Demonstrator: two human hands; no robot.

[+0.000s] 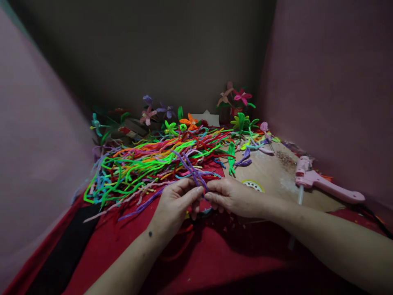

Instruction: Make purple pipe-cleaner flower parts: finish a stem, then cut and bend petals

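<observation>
Purple pipe cleaners [190, 167] slant up and to the left from between my two hands. My left hand [178, 199] pinches them near their lower end, thumb on top. Right beside it, my right hand [226, 196] grips the same end, its fingertips almost touching the left thumb. The very ends are hidden by the fingers. Just beyond my hands spreads a large heap of pipe cleaners [144, 159] in green, red, orange, pink, blue and purple. Under and below the hands, orange-red scissor-like handles [178, 246] lie partly in shadow on the red cloth [211, 262].
A pink glue gun [328, 184] rests at the right on a brown board [273, 172]. Near it are a white and yellow roll [252, 185], a green bundle [231, 157] and a purple bundle [244, 159]. Pipe-cleaner flowers, such as an orange flower [189, 121], stand along the back wall.
</observation>
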